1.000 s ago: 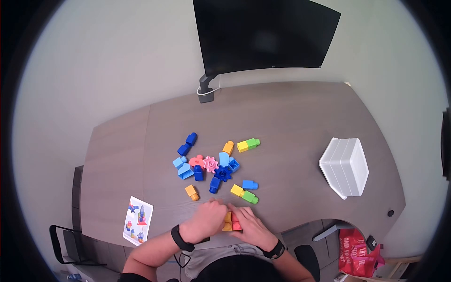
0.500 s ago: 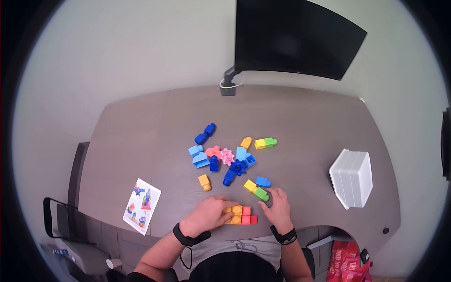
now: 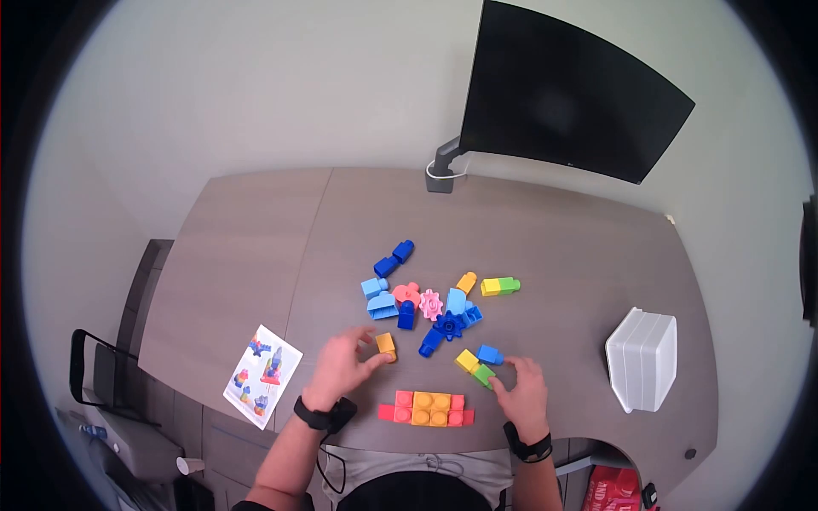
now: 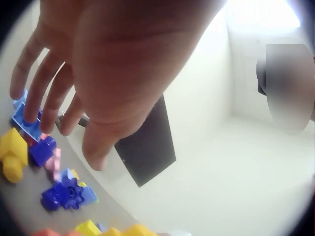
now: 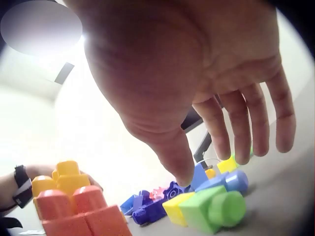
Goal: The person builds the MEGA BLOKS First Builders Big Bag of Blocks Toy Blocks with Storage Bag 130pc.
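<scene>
Head view, containers: I see a white bin (image 3: 643, 359) on the right part of the desk (image 3: 247, 247), well apart from the blocks; its interior is hidden from me, so I cannot tell what it holds. A paper cup (image 3: 190, 466) and a red bag (image 3: 613, 490) appear below desk level, at lower left and lower right; their contents are not discernible.

Hands: I have the two hands apart, both with fingers extended and clamped on nothing visible. The left hand (image 3: 339, 368) is spread beside an orange block (image 3: 386, 346), its thumb at the block's near end; I cannot tell whether they touch. The right hand (image 3: 522, 397) is open beside a joined yellow-green pair (image 3: 475, 369), the thumb close to the green end; contact is again uncertain. A blue block (image 3: 490, 354) lies just beside that pair, near the fingers.

Blocks: a low red-and-orange assembly (image 3: 426, 409) rests studs up near the front edge, between the hands and held by neither. Farther back, I observe a cluster with a pink gear (image 3: 432, 304) and a dark blue gear (image 3: 449, 324). An illustrated sheet (image 3: 262, 376) lies at left, and a monitor (image 3: 579, 94) stands behind.
</scene>
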Available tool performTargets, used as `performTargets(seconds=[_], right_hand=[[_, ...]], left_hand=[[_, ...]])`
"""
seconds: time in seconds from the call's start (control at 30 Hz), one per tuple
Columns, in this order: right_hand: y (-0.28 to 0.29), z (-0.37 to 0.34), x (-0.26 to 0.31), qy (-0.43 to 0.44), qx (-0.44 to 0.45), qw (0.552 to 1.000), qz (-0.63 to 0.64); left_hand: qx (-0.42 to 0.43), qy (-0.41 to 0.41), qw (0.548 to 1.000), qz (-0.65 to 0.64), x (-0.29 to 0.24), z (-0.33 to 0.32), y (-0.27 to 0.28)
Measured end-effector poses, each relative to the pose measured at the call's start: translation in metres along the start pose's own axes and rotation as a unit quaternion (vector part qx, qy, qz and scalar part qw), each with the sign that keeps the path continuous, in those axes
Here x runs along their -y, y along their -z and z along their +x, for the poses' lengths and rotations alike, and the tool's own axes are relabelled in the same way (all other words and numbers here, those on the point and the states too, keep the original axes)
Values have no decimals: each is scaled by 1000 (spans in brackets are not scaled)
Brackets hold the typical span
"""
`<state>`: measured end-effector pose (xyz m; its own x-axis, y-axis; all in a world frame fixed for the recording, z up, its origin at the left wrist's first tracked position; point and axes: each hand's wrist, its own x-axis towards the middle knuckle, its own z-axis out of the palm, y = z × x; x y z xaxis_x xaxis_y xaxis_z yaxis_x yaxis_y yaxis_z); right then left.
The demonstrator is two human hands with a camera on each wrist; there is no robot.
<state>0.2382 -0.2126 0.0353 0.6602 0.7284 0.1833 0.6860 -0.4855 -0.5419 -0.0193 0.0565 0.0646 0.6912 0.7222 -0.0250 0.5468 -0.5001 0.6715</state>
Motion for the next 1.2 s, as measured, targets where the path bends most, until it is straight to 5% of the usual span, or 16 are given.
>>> performTargets(seconds=[0.17, 0.37, 0.5, 0.57, 0.8, 1.0, 1.2], right_hand=[[22, 46, 26, 26, 7, 997, -73], [12, 129, 51, -19, -10, 995, -95], [-32, 171, 51, 55, -16, 991, -118], [-53, 183, 50, 24, 19, 987, -156], [-96, 210, 58, -4, 36, 973, -228], [-96, 220, 52, -23, 59, 989, -130], [0, 128, 68, 211, 12, 966, 147]], left_hand=[[22, 135, 982, 131, 12, 23, -34], [-36, 28, 993, 108, 21, 18, -49], [-79, 10, 995, -66, -3, -6, -12], [-90, 4, 988, -128, -12, -21, 9], [-70, -47, 991, -107, -30, -62, 48], [-54, -136, 987, -62, -31, -71, 40], [0, -106, 993, -60, -39, -69, 27]])
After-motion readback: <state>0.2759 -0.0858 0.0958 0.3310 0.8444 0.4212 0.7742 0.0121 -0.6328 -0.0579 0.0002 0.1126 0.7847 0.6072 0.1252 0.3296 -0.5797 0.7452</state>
